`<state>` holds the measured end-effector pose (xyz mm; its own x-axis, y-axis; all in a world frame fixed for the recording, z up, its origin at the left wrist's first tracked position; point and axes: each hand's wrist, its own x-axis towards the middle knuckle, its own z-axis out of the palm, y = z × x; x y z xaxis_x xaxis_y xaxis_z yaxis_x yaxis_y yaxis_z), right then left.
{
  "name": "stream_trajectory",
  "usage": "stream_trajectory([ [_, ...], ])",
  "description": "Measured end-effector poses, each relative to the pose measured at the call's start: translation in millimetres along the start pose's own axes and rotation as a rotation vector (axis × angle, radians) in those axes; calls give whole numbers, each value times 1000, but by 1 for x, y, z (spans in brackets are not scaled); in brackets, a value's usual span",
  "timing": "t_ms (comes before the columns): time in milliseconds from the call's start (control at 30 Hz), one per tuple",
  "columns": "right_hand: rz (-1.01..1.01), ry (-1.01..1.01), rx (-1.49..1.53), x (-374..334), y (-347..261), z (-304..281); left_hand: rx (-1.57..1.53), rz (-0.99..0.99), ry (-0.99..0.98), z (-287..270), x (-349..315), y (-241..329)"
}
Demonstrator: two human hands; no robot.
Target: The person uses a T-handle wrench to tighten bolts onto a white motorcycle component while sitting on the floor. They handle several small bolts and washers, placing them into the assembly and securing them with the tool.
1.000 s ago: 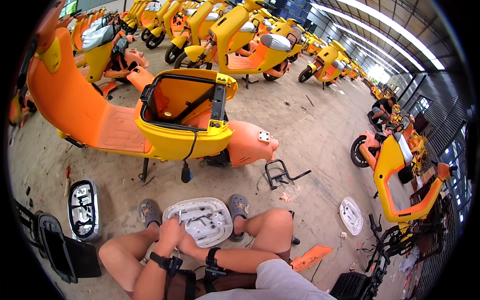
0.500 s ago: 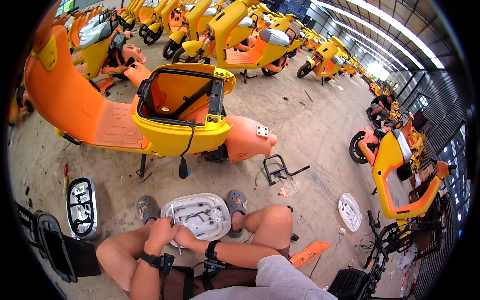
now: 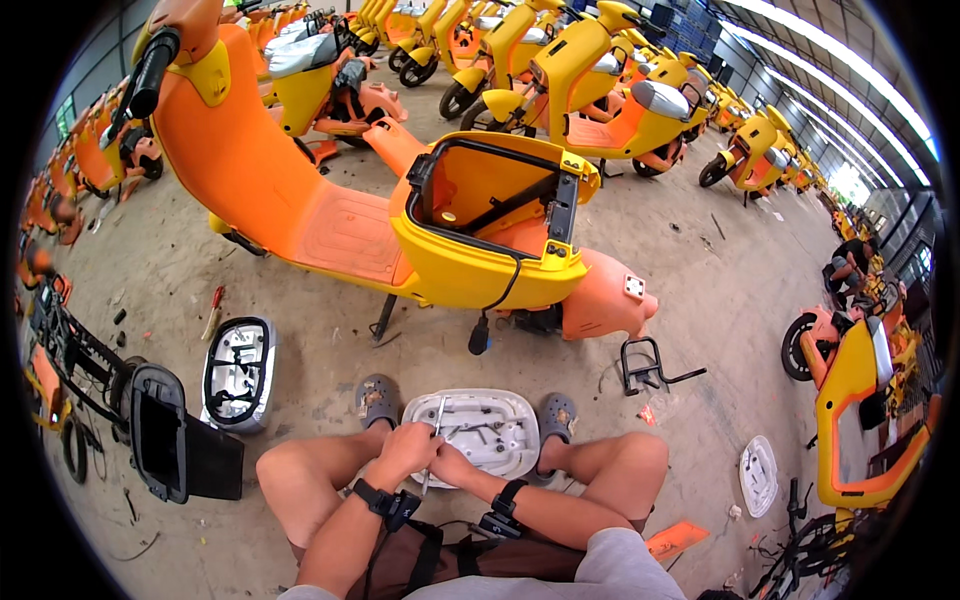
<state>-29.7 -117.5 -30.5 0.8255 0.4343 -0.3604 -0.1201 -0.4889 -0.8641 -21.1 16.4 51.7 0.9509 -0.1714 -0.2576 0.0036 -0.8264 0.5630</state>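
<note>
Between my shoes lies a white plastic scooter seat shell (image 3: 515, 412), its ribbed inner side up, with small dark metal parts in it. Over its left edge my left hand (image 3: 408, 450) is closed round a slim silver rod-like tool (image 3: 441, 410), which sticks out above and below the fingers. My right hand (image 3: 452, 466) is closed right beside it, its fingertips close to the rod. What the right fingers pinch, if anything, is hidden. Both hands are low over the shell.
Ahead stands an orange and yellow scooter (image 3: 350, 235) with its seat bay uncovered. A black-rimmed white seat part (image 3: 265, 400) and a black bin (image 3: 215, 465) are on the left. To the right lie a black tube bracket (image 3: 650, 378) and another white shell (image 3: 758, 478). A person (image 3: 850, 265) crouches farther off.
My view has turned left, so everything sits farther right in the picture. Both hands stay together over the shell's left edge, the rod still in the left one.
</note>
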Motion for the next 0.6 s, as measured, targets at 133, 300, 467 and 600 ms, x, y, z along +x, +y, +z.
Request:
stream_trajectory([
  [133, 98, -206, 73, 3, -7, -24, -5, 25, -29, 1, 3, -1],
  [300, -104, -237, -407, 1, -54, -92, -72, 4, 0, 7, 4, -2],
  [467, -413, 38, -542, -22, -84, -132, -51, -19, -55, 3, 8, 13],
  [600, -519, -1, -834, -13, -80, -108, -129, 12, -18, 10, 10, 1],
])
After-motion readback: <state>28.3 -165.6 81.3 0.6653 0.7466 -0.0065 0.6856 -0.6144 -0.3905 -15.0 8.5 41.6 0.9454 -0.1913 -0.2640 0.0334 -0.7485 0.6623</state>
